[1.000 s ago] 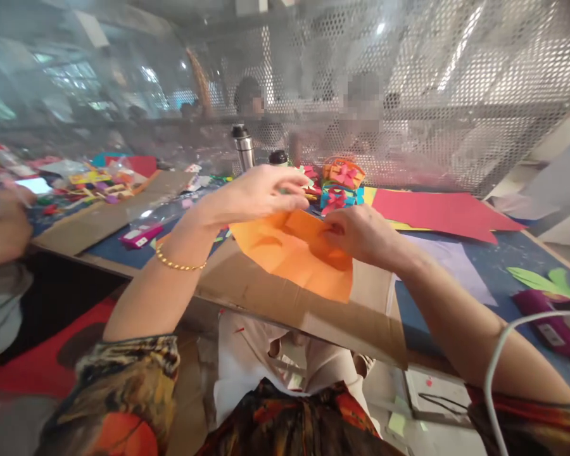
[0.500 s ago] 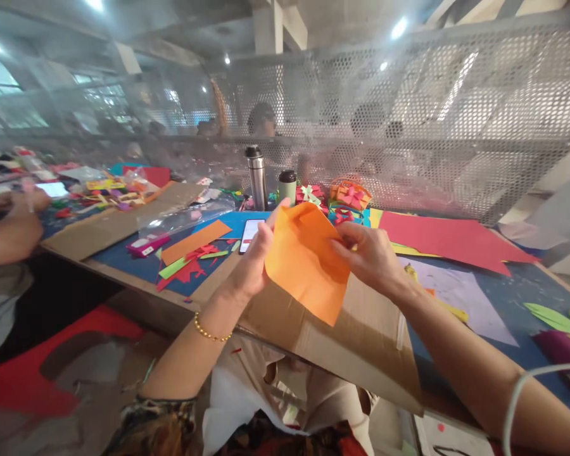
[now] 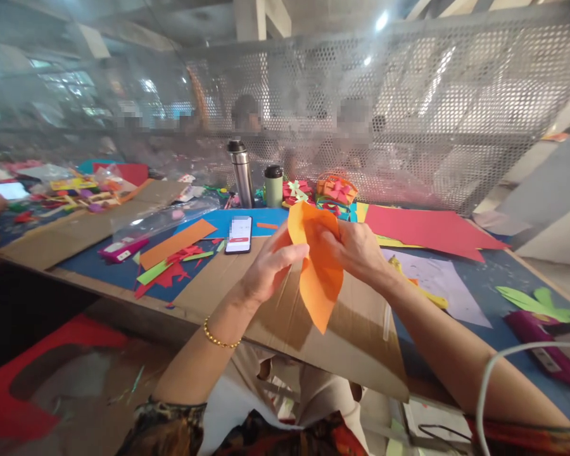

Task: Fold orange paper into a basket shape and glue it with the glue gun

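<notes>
An orange sheet of paper [image 3: 319, 278], bent inward along its middle, is held up between both hands over a brown cardboard sheet [image 3: 275, 323]. My left hand [image 3: 270, 263] grips the paper's left side, its thumb lying across the front. On the other side, my right hand [image 3: 356, 250] pinches the upper right edge, thumb inside the bend. Behind the left hand lies a phone [image 3: 239, 235] with a lit screen. Red and green paper scraps [image 3: 175, 266] and an orange strip [image 3: 178, 244] are to the left.
A steel flask [image 3: 240, 174] and a green cup [image 3: 273, 187] stand at the back, beside paper flowers [image 3: 337, 190]. Red sheets [image 3: 422, 231] lie at right. A white cable [image 3: 487, 386] curves across the lower right. Mesh [image 3: 408, 114] rises behind the table. A purple packet [image 3: 123, 249] lies left.
The orange paper has gone from spread fairly wide to bent inward and narrower, with my hands closer together. My left thumb has come onto its front. The view has shifted slightly right.
</notes>
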### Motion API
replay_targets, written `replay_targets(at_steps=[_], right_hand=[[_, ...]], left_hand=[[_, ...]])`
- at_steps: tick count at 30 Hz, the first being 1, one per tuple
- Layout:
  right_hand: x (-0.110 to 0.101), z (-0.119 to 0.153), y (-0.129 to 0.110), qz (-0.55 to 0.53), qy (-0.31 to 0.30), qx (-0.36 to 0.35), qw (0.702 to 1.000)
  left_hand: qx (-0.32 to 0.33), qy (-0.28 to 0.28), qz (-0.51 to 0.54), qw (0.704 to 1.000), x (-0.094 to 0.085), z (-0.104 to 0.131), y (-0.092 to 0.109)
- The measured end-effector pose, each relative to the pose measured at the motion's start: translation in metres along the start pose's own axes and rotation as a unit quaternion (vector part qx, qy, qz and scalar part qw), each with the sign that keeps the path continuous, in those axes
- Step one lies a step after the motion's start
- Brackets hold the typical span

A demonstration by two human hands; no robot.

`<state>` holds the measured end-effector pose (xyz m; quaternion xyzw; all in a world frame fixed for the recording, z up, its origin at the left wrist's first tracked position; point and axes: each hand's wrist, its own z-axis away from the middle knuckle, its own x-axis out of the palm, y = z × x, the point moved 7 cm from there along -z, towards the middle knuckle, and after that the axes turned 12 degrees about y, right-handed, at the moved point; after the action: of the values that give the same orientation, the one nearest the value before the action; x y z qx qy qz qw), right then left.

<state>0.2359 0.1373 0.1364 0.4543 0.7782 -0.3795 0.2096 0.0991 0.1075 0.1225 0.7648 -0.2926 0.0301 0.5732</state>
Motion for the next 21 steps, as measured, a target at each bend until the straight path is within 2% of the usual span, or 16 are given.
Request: replay_targets(at_steps=[6,9,11,13,14,16,17,19,21], right_hand=[[-0.005,-0.002,0.000,-0.030,0.049,-0.012,0.998],[-0.007,-0.004,-0.001,-0.047,0.051,-0.031,0.997],[-0.007,-0.005,0.000,-0.041,0.046,-0.035,0.997],[-0.006,-0.006,0.002,-0.029,0.044,-0.037,0.998],[-0.005,-0.006,0.002,-0.024,0.044,-0.038,0.998],[-0.003,-0.005,0.001,-0.004,0.044,-0.047,0.998],[-0.003,-0.004,0.000,0.008,0.046,-0.055,0.997],[-0.003,-0.002,-0.004,0.030,0.048,-0.068,0.996],[-0.004,0.000,-0.008,0.042,0.052,-0.080,0.995]], left_hand=[[-0.005,-0.010,0.007,1.000,0.007,0.004,0.000],[-0.008,0.003,-0.025,1.000,-0.001,-0.002,0.006],[0.027,0.047,-0.084,0.995,-0.015,-0.012,0.022],[0.101,0.093,-0.172,0.976,-0.025,-0.023,0.048],[0.137,0.095,-0.217,0.962,-0.024,-0.029,0.060],[0.178,0.067,-0.357,0.914,-0.013,-0.041,0.076],[0.184,0.031,-0.444,0.876,-0.003,-0.046,0.077],[0.181,-0.041,-0.600,0.778,0.014,-0.053,0.068],[0.200,-0.079,-0.684,0.697,0.027,-0.058,0.057]])
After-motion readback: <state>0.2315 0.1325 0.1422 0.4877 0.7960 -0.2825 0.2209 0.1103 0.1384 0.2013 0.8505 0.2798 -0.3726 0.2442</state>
